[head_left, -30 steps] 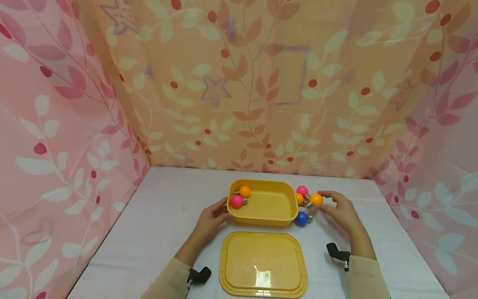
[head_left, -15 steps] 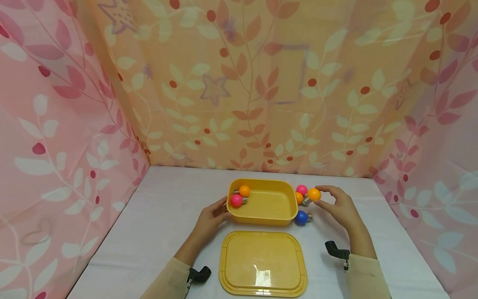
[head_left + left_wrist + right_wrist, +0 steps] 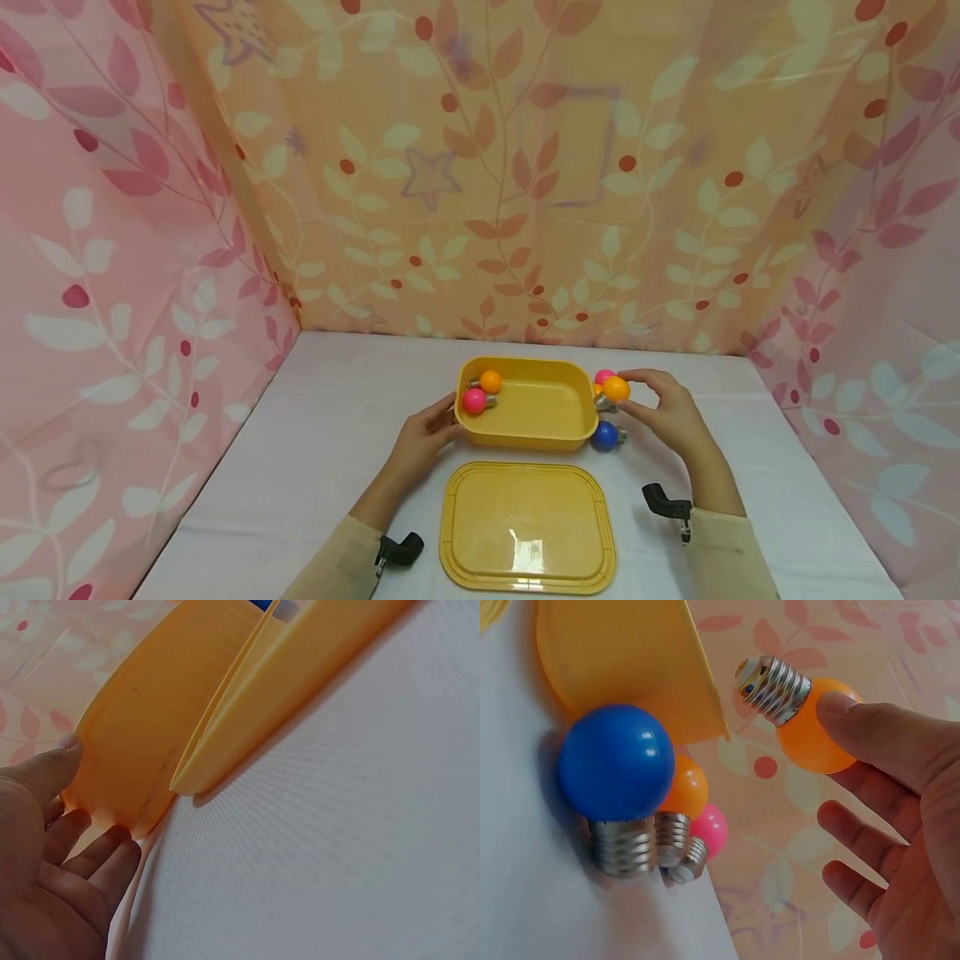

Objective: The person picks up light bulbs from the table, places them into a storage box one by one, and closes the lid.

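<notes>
In the head view, my right hand [image 3: 663, 412], right of centre, has a narrow pinch on an orange round bulb with a silver screw base [image 3: 617, 389], just beyond the right end of the yellow rectangular plastic box [image 3: 525, 442]. My left hand [image 3: 427, 433] holds the box's left end between thumb and bent fingers, I think so that it does not slide. Inside, at its left end, lie a second orange bulb [image 3: 491, 382] and a pink round bulb [image 3: 474, 401]. Beside the box's right end are a blue round bulb [image 3: 604, 436] and, partly hidden behind my held one, another pink bulb [image 3: 604, 377] and a third orange bulb [image 3: 597, 389]; there they seem placed for easy reach. The flat yellow lid [image 3: 528, 525] lies at the lower centre, apart from the box, which leaves the box's top uncovered.

In the left wrist view, thumb and fingertips touch the box wall at left; the lid's edge runs to the upper right.

In the right wrist view, at upper right, my thumb presses the orange globe against the fingers. The screw base stays free, pointing to the upper left, probably because the round part suits a pinch better. My two lower fingers bend without touching it.
</notes>
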The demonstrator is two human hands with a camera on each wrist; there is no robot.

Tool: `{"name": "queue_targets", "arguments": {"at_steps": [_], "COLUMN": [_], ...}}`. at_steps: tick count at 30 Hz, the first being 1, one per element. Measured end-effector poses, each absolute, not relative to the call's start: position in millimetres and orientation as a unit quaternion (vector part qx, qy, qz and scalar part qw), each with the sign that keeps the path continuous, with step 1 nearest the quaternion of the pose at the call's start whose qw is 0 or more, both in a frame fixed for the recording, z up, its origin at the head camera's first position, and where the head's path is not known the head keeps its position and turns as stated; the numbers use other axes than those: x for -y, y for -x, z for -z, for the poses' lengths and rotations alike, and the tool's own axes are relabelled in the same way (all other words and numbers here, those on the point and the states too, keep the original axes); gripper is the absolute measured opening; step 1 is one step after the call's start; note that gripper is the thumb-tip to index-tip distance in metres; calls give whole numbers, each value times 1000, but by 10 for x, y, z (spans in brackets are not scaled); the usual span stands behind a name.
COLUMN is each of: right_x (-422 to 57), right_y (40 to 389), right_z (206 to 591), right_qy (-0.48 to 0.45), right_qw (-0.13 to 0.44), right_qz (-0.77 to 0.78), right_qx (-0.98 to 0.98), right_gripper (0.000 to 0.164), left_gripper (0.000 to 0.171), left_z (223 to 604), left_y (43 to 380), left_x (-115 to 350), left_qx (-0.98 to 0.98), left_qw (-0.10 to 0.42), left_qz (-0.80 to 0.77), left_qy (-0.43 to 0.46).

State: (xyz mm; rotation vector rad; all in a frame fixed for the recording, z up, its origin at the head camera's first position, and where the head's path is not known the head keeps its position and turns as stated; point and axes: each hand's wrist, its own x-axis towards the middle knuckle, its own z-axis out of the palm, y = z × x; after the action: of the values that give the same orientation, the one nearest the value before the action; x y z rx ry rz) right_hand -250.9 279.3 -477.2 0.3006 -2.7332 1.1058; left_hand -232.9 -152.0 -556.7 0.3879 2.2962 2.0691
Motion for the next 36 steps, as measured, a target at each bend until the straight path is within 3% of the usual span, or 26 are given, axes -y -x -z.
{"name": "queue_targets", "arguments": {"at_steps": [16, 29, 36], "right_x": [-2444, -2060, -1882], "right_y": [2529, 2782, 2962], "right_z": [4668, 4404, 4373], "right_qy": [-180, -244, -251], "right_qw": [95, 59, 8], "right_qz": [-365, -321, -307], "right_qx": [909, 913, 918], "right_gripper": [45, 39, 37], "left_gripper": [64, 63, 63], "left_z": [5560, 5556, 5572], "left_y": [2345, 2332, 2362], "left_x": [1523, 1521, 1532], "left_qx": [-738, -738, -737], "left_qw": [16, 21, 20], "left_qz": [-663, -664, -666], "left_qy": [-126, -119, -117]}}
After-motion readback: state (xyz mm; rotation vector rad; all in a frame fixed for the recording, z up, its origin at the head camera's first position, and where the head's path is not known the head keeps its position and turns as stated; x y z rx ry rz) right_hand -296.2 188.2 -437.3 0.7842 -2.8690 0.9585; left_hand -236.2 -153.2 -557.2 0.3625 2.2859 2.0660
